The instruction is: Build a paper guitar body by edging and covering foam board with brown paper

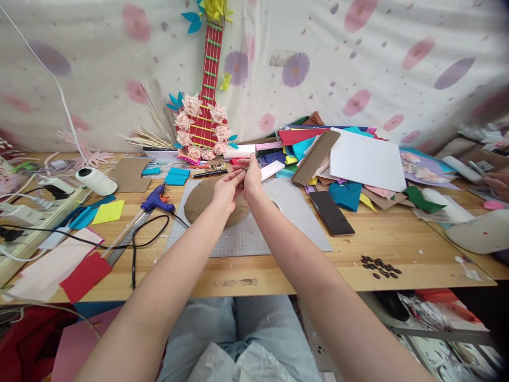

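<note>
My left hand (226,189) and my right hand (253,179) meet above the grey cutting mat (294,228). Their fingers are closed together at the tips, and whatever they pinch is too small and too covered to name. Under and beside them lies a brown rounded piece of cardboard (199,204), partly hidden by my left hand and wrist. A white strip (272,170) lies just right of my right hand. Behind my hands, a black pen (210,173) rests on the table.
To the left lie a blue glue gun (157,199) with its cord, a steel ruler (126,245) and a power strip (40,228). A red paper guitar (202,124) stands at the back. Rightward are a phone (332,213), paper sheets (366,159) and several dark beads (380,267).
</note>
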A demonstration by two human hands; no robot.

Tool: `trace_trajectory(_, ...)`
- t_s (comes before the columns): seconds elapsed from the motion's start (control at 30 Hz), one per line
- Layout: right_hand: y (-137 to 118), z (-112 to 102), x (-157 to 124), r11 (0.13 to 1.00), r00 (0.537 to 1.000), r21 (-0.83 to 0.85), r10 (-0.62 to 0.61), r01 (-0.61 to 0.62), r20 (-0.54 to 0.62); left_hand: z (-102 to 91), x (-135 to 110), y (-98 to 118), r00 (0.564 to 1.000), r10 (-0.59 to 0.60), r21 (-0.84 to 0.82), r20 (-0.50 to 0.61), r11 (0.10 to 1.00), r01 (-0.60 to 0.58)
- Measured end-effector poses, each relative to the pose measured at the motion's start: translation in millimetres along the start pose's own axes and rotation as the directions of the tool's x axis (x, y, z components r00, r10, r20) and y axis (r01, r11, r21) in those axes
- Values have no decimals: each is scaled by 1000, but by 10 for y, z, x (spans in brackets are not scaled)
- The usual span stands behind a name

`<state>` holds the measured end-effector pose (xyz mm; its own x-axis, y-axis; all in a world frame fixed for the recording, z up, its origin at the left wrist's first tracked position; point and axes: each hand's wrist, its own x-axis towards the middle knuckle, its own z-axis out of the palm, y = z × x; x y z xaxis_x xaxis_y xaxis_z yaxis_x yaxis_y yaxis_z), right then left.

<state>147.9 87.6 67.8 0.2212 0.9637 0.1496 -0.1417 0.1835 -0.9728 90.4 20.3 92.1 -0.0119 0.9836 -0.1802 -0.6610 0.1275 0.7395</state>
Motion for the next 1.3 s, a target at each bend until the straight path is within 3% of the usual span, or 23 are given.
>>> trace_trajectory(0.17, -23, 91, -268, 982, 983, -107, -144, 157, 118, -52, 93, -16, 987, 43, -35, -156, 998, -49)
trace_trajectory(0.3, 45, 26, -290, 924, 965, -282, -233, 257, 118, -76, 68, -81, 989, 21, -5, -149, 1000, -22)
trace_trajectory(0.4, 38, -82, -173, 945, 988, -288, -154, 157, 33, -38, 16, -132, 999, 22, 27, -30, 999, -21)
trace_trajectory(0.5, -38, -128, -82, 997, 999, -80, -23, 21, -34, 10, 40, -146, 998, 2, 58, 64, 998, -6)
trace_trajectory(0.6, -124, -97, -95, 978, 996, 197, 74, -64, -43, 26, 144, -142, 999, -23, 72, 28, 997, 21)
trace_trajectory(0.67, -151, -72, -133, 952, 994, 294, 97, -78, -50, 28, 213, -156, 1000, -23, 89, -15, 996, 24)
trace_trajectory(0.87, -144, -187, -92, 955, 993, 293, 78, -49, -89, 147, 243, -292, 999, -3, 162, -48, 987, 11)
trace_trajectory(1.0, -187, -393, 83, 941, 976, 303, 188, -149, -105, 269, 245, -356, 994, -56, 211, 89, 977, 36)
trace_trajectory(1.07, -232, -472, 153, 899, 957, 373, 279, -231, -78, 294, 273, -353, 985, -77, 223, 157, 974, 40)
trace_trajectory(1.13, -288, -505, 182, 846, 946, 445, 325, -294, 7, 293, 304, -327, 987, -60, 218, 146, 975, 27)
trace_trajectory(1.3, -342, -375, 127, 780, 932, 510, 295, -362, 210, 248, 301, -245, 992, 62, 211, 106, 974, -83)
